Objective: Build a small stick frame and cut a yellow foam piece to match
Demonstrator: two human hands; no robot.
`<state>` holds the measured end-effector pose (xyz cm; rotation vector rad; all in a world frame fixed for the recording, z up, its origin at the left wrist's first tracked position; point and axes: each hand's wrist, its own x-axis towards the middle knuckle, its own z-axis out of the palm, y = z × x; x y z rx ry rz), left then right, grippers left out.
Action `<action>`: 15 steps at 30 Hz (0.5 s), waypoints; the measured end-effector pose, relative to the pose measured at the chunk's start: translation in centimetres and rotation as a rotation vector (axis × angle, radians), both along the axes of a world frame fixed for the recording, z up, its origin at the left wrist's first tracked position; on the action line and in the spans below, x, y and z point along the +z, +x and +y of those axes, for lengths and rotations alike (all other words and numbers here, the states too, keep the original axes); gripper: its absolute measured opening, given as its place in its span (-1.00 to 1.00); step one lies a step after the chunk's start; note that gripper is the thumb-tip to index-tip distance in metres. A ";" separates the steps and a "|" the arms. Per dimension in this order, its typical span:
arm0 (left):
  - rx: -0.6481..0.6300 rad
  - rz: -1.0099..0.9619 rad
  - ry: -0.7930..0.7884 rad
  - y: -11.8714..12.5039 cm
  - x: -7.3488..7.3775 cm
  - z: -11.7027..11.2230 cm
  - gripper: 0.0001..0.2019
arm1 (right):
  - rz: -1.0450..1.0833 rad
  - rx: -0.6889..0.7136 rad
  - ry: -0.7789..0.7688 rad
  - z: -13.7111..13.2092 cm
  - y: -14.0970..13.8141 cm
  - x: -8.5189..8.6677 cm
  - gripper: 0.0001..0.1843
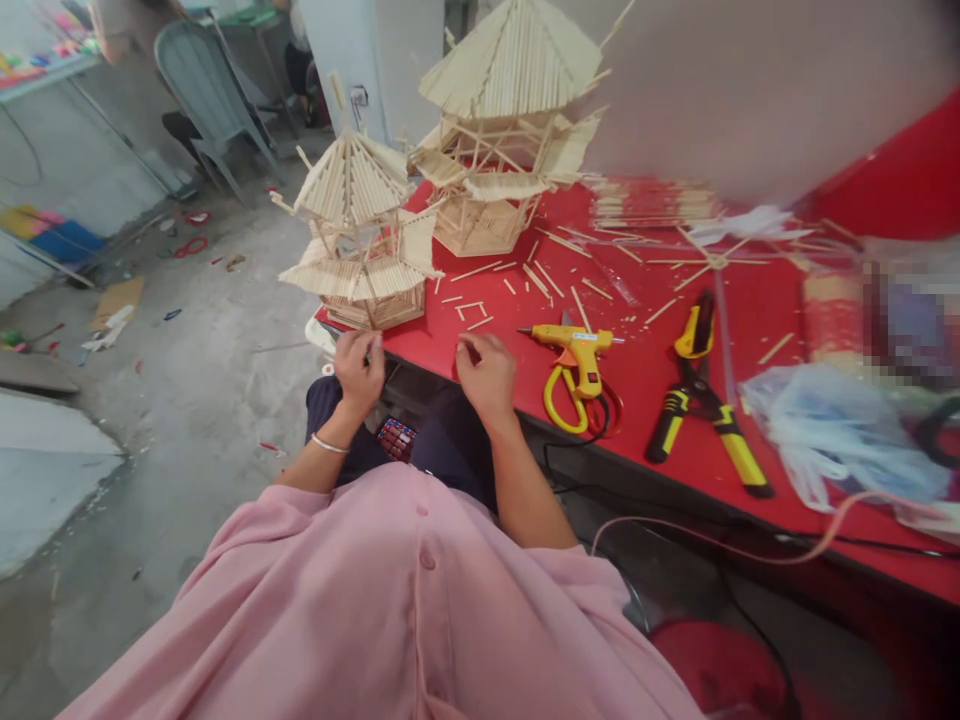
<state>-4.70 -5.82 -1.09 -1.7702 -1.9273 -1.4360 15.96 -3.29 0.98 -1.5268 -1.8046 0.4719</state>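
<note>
Space is showing between the thumb and bent fingers of our left hand [360, 368], which we are holding loosely half open, released, just at the near edge of the red table [634, 375]. A bangle [330, 446] is circling that wrist. Our right hand [486, 375] is lying at the same edge at three o'clock from the left, also released, its thumb and forefinger bowing apart into a loose ring; whether it is touching the tabletop, we cannot tell.

At twelve o'clock from our left hand, the smaller stick tower [349, 185] is standing upright just beyond the knuckles, and we cannot make out whether skin and wood are touching. From our right hand that tower is sitting between ten and eleven o'clock, while the larger stick tower [517, 70] is rising at twelve, farther back. Nearer, also toward twelve, a little square of sticks [471, 306] is lying flat, with loose sticks [550, 278] lying scattered around one o'clock.

A yellow glue gun [589, 345] is resting between two and three o'clock, a pair of scissors [551, 400] with yellow handles lying beside it toward four. Farther off, we are seeing a yellow-and-black tool [694, 343] between two and three, pliers [699, 398] spreading their handles between three and four, and a plastic bag [847, 430] around three.
</note>
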 end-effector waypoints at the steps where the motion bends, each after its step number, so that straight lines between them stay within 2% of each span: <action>1: -0.094 0.021 -0.033 0.9 0.1 0.1 -0.71 | -0.004 0.011 0.011 -0.5 0.3 0.2 -0.66; 3: -0.284 0.081 -0.114 3.1 0.5 1.0 -0.73 | -0.029 0.015 0.054 -1.8 1.4 0.9 -0.65; 5: -0.361 0.130 -0.211 5.3 1.1 2.4 -0.74 | -0.094 -0.064 0.116 -3.0 3.2 1.8 -0.64; 8: -0.370 0.215 -0.360 7.8 1.9 4.4 -0.80 | -0.213 -0.332 0.183 -3.7 6.8 3.3 -0.62; 10: -0.368 0.278 -0.448 8.8 2.4 5.3 -0.81 | -0.294 -0.490 0.161 -3.4 9.3 3.8 -0.61; 13: -0.358 0.336 -0.518 9.6 3.1 5.9 -0.80 | -0.379 -0.524 0.066 -2.6 11.7 3.6 -0.54; 15: -0.361 0.354 -0.521 9.9 3.5 6.2 -0.81 | -0.394 -0.521 0.002 -2.3 12.2 3.4 -0.54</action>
